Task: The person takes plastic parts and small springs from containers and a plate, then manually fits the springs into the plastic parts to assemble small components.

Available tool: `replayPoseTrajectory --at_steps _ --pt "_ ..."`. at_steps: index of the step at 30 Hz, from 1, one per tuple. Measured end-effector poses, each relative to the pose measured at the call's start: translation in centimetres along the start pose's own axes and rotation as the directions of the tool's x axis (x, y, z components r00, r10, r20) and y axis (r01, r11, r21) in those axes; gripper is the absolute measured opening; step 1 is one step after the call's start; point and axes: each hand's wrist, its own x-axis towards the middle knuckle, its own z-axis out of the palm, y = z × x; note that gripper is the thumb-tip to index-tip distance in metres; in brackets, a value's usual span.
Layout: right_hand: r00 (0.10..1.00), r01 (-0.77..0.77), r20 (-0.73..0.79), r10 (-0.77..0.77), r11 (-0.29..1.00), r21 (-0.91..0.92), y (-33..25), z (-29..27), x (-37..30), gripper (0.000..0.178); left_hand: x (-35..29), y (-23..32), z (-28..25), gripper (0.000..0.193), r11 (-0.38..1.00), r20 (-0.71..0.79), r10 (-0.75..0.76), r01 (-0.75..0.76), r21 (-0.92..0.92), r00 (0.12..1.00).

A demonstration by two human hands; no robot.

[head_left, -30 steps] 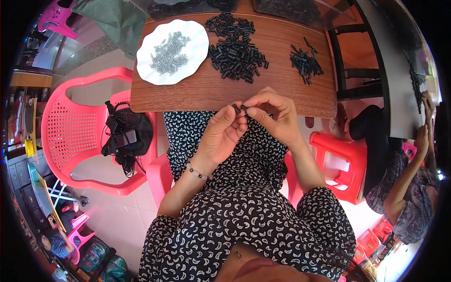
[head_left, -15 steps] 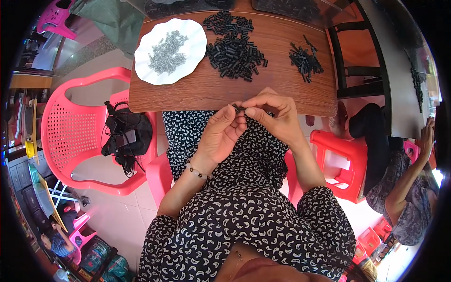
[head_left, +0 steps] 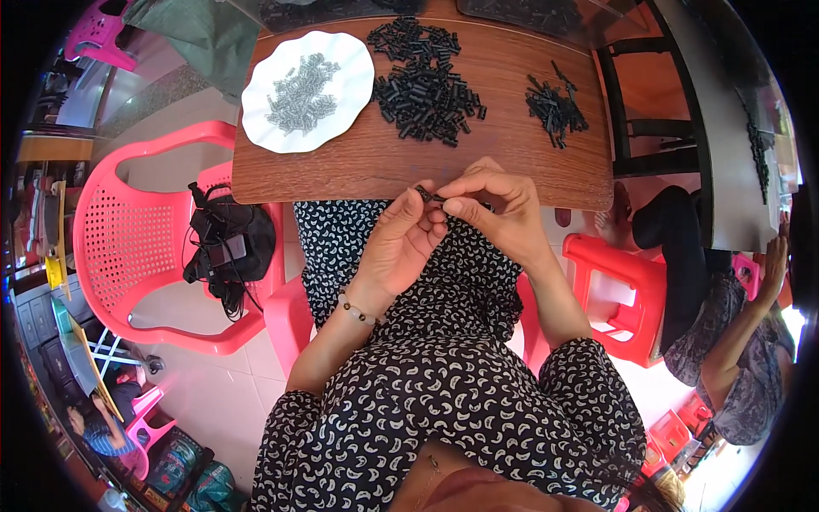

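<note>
My left hand point(head_left: 399, 239) pinches a small black plastic piece point(head_left: 424, 194) between thumb and fingertips, just off the table's near edge. The thumb and forefinger of my right hand point(head_left: 502, 212) close on the thin right end of the same piece; whether that end is a separate part I cannot tell. Beyond my hands lies a heap of short black tube-like pieces point(head_left: 426, 98). To the right sits a smaller heap of thin black parts point(head_left: 556, 111). On the left, a white wavy-rimmed plate point(head_left: 354, 64) carries many small silvery pieces point(head_left: 303, 96), which look like springs.
The heaps lie on a brown wooden table point(head_left: 503, 162). A pink chair point(head_left: 128, 230) at left holds a black bag with cables point(head_left: 229, 247). A red stool point(head_left: 623, 282) stands at right. Another person's arm point(head_left: 742, 341) reaches to a dark table point(head_left: 725, 154) there.
The black piece shows more clearly and lies more tilted between my fingertips. Both my hands stay almost in place. The other person's hand at right has shifted slightly.
</note>
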Motion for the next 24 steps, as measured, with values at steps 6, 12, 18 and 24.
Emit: replayPoseTrajectory --at_steps 6,12,18,24 --pt "1.000 -0.017 -0.024 0.015 0.995 -0.095 0.6 0.4 0.0 0.014 0.0 0.1 0.0 0.028 1.000 -0.016 -0.023 0.023 -0.022 1.000" --pt "0.996 0.078 -0.026 -0.080 0.993 -0.088 1.4 0.5 -0.1 0.015 0.0 0.0 0.0 0.027 0.998 -0.046 -0.029 0.026 -0.055 0.999" --pt "0.992 0.124 -0.023 -0.127 0.986 -0.109 1.8 0.4 -0.1 0.013 0.1 -0.2 0.4 0.027 0.993 -0.038 -0.061 0.057 -0.100 0.997" --pt "0.990 0.133 -0.026 -0.136 0.986 -0.099 1.7 0.4 -0.2 0.013 0.1 -0.3 0.8 0.027 0.994 -0.014 -0.060 0.058 -0.089 0.998"
